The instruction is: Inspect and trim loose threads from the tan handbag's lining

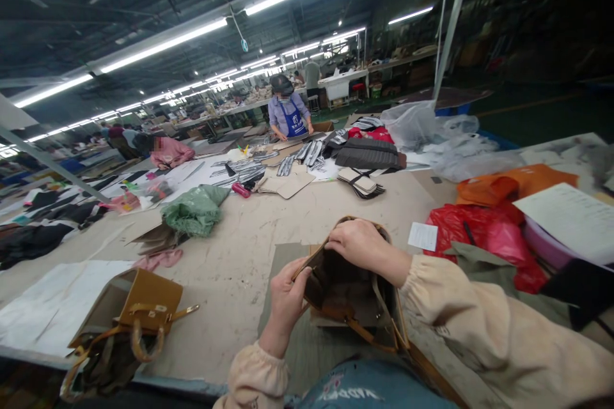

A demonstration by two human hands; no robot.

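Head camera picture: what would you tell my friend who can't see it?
The left hand and right hand hold open a brown bag on a big table. A tan bag sits near the table's left edge, and a person in a blue apron works far across.

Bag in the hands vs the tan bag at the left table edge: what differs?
1. The held bag is gripped at its rim by the left hand and right hand; the tan bag lies untouched.
2. The held bag is pulled open, dark lining showing; the tan bag shows its mustard flap and metal fittings.
3. The held bag sits right before the person; the tan bag rests by the table edge.
Both have tan straps.
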